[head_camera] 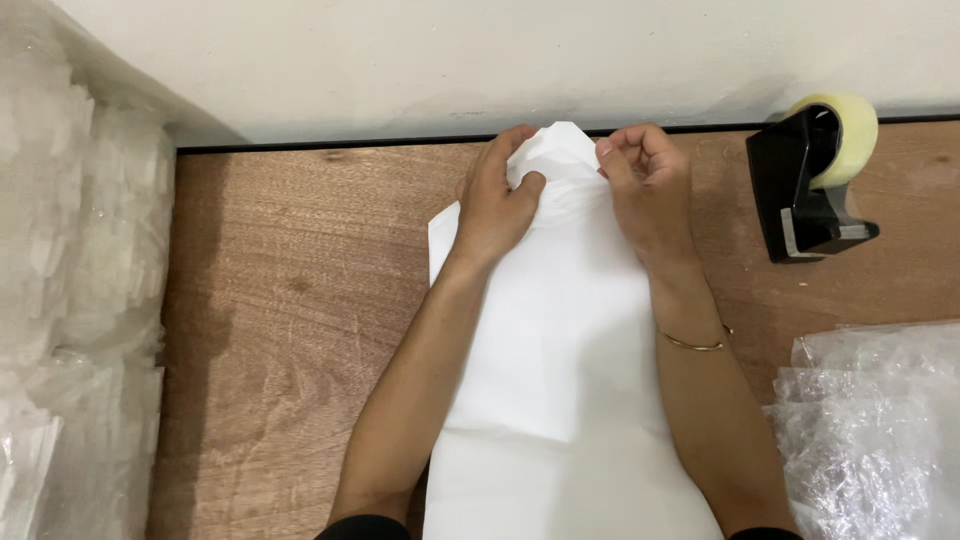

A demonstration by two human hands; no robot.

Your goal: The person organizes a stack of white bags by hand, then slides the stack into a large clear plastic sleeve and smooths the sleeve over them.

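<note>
Two bare hands work the far end of a long white sheet (560,380) laid lengthwise on a brown wooden tabletop (290,300), seen from above. The sheet is plain, smooth and unmarked, running from the near edge of the view up to the far edge of the table, where it meets a pale wall (450,60). Its far end narrows to a gathered, creased point, folded in from both sides.

The left hand (495,205) presses down on the left fold, fingers curled and thumb tucked into the creases, holding the material. The right hand (645,185) is closed in a loose fist, thumb and forefinger pinching the right side of the gathered tip. A thin gold bangle (695,343) circles the right wrist.

At far right, well apart from the sheet, stands a black tape dispenser (805,195) carrying a roll of clear tape (850,135). Crumpled clear plastic wrap (875,430) lies at near right, just beside the right forearm. A stack of translucent plastic-wrapped goods (70,300) fills the left edge of the scene.
</note>
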